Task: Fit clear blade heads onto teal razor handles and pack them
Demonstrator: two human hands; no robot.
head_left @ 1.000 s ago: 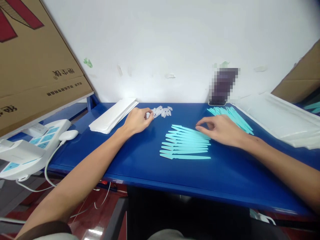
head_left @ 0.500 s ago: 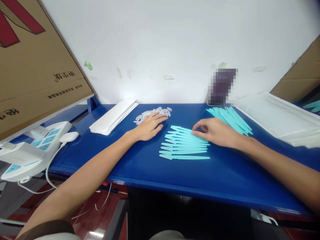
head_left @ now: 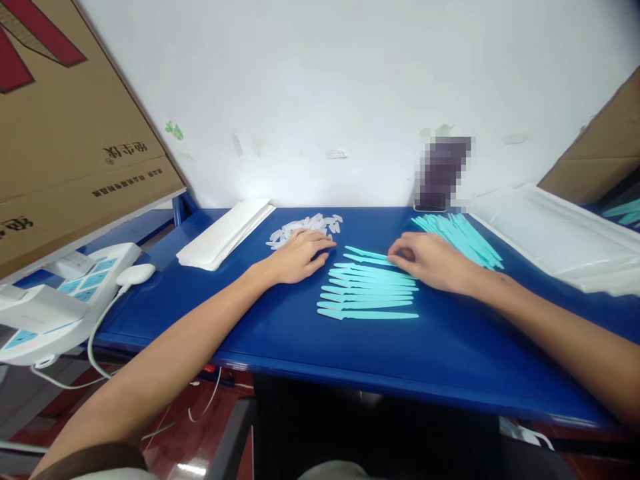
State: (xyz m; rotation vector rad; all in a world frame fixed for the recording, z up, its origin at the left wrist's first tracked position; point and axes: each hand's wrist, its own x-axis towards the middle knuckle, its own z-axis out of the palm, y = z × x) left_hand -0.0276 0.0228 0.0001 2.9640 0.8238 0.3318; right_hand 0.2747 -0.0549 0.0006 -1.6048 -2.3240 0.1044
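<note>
Noted a fanned row of teal pieces (head_left: 367, 293) laid side by side midway across the blue table (head_left: 400, 360). Judged partly done: a loose heap of teal pieces (head_left: 463, 235) left at the back right, a pile of clear caps (head_left: 305, 225) left just beyond the left hand (head_left: 295, 257). Found that hand palm-down, fingers loosely spread, resting on the table beside the caps, holding nothing visible. Found the right hand (head_left: 430, 261) curled at the far end of the row, fingertips on the topmost piece; cannot tell whether pinched or merely pressed. Against one second ago: left hand no longer pinching at the caps, now flattened and nearer the row; right hand shifted slightly toward the back; top two pieces now lying a little apart from the rest
</note>
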